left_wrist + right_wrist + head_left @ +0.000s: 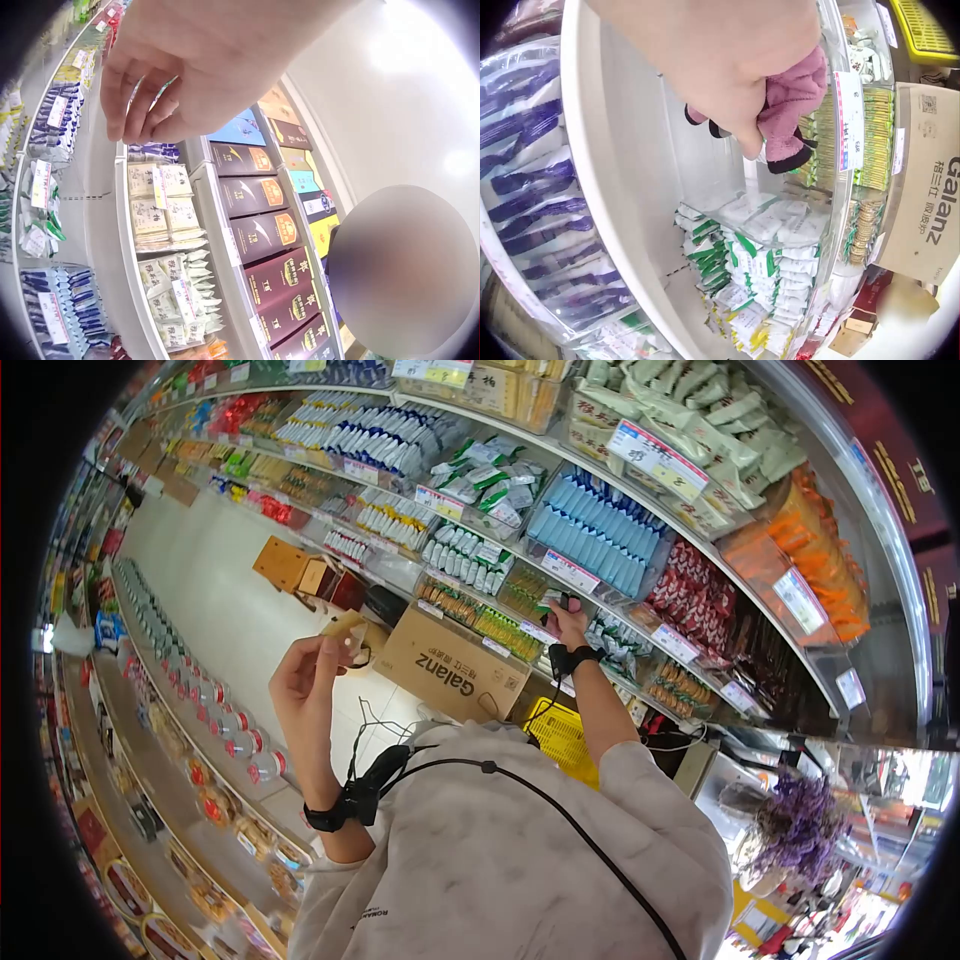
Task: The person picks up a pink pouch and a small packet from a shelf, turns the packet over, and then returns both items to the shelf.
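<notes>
Right wrist: pink cloth (795, 94) slants lengthwise, black end down, at right hand (735, 75); left hand (307, 682) half-curled; both grips unclear

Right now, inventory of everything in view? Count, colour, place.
Shelves: several, white, ahead
Galanz box: 1, brown, by lower shelves
Basket: 1, yellow, beside Galanz box
Blue packets: many, blue, middle shelf
Red packets: many, red, right of blue packets
Orange packets: many, orange, upper right
T9 boxes: 3, dark brown, left wrist view
Maroon boxes: several, maroon, below T9 boxes
Price tags: many, white-red, shelf edges
Jars: several, clear-red, left side
Flowers: 1 bunch, purple, lower right
Pink cloth: 1, pink and black, right wrist view
Other stock: too crowded to list
Shirt: 1, whitish grey, bottom centre
Wrist straps: 2, black, one per wrist
Left hand: 1, raised, left of Galanz box; held thing unclear
Right hand: 1, at shelves, against pink cloth
</notes>
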{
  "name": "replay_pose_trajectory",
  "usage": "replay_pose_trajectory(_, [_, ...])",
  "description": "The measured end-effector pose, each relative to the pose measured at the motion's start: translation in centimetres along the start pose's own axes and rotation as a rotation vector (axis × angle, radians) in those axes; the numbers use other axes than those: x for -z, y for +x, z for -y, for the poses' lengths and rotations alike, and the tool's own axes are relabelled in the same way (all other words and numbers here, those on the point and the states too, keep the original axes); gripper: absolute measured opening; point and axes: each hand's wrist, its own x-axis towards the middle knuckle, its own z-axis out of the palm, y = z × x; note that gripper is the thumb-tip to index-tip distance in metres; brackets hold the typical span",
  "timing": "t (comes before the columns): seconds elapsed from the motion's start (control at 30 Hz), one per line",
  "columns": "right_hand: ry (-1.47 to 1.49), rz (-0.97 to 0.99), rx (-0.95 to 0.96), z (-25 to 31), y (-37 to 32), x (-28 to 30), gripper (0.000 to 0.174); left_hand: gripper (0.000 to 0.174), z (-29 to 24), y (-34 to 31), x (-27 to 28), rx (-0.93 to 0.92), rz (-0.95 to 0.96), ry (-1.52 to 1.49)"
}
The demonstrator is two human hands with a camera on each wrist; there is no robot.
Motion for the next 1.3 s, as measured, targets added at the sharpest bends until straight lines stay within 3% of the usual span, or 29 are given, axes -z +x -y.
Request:
replay_pose_trajectory(0.17, [-0.013, 0.034, -0.036, 0.0, 0.5, -0.3, 0.035, 0.020, 0.7, -1.3, 0.6, 0.029, -0.063, 0.095])
replay_pose_trajectory(0.3, [-0.548, -0.217, 0.021, 1.1, 0.5, -0.8, 0.034, 0.019, 0.5, -2.5, 0.6, 0.047, -0.109, 0.134])
replay_pose_trajectory(0.37, [-0.388, -0.110, -0.097, -0.3, 2.5, -0.7, 0.044, 0.019, 0.6, -3.0, 0.9, 0.058, -0.124, 0.160])
replay_pose_trajectory(0.43, [-0.256, 0.032, -0.191, -2.6, 5.5, -0.2, 0.052, 0.018, 1.0, -3.3, 1.1, 0.066, -0.140, 0.167])
replay_pose_trajectory(0.5, [-0.290, -0.073, -0.063, -9.5, 12.1, -0.2, 0.049, 0.018, 1.2, -3.5, 1.2, 0.070, -0.149, 0.182])
replay_pose_trajectory(0.57, [-0.243, -0.072, -0.067, -10.5, 13.3, -0.5, 0.049, 0.017, 1.2, -3.7, 1.3, 0.077, -0.155, 0.205])
replay_pose_trajectory(0.63, [-0.116, 0.033, -0.202, -8.8, 11.8, -0.2, 0.051, 0.017, 1.4, -3.8, 1.6, 0.097, -0.150, 0.189])
replay_pose_trajectory(0.67, [-0.187, 0.037, -0.191, -8.9, 12.2, -0.5, 0.051, 0.017, 1.5, -3.8, 1.6, 0.105, -0.147, 0.181])
replay_pose_trajectory(0.77, [-0.324, 0.032, -0.165, -17.3, 21.4, 0.2, 0.052, 0.017, 1.5, -3.8, 1.3, 0.112, -0.156, 0.194])
replay_pose_trajectory(0.87, [0.016, 0.079, -0.231, -9.4, 11.8, -0.1, 0.050, 0.017, 1.3, -3.6, 0.9, 0.116, -0.136, 0.199])
replay_pose_trajectory(0.93, [-0.027, 0.072, -0.169, -5.0, 6.5, -0.2, 0.049, 0.017, 1.1, -3.2, 0.8, 0.117, -0.117, 0.191])
replay_pose_trajectory(1.03, [-0.730, 0.000, 0.105, -2.6, 3.7, 1.1, 0.052, 0.016, 0.5, -2.5, 0.8, 0.108, -0.091, 0.171])
replay_pose_trajectory(1.07, [-0.708, -0.132, 0.185, -2.2, 2.3, 1.0, 0.057, 0.016, 0.2, -2.3, 0.8, 0.106, -0.083, 0.162])
replay_pose_trajectory(1.2, [-0.542, -0.224, 0.519, -0.7, -2.6, 2.6, 0.060, 0.012, -1.8, -1.7, 0.5, 0.032, -0.017, 0.105])
replay_pose_trajectory(1.3, [-0.391, -0.203, 0.499, -1.5, -3.5, 4.6, 0.060, 0.002, -3.1, -1.7, 1.6, -0.183, 0.175, 0.084])
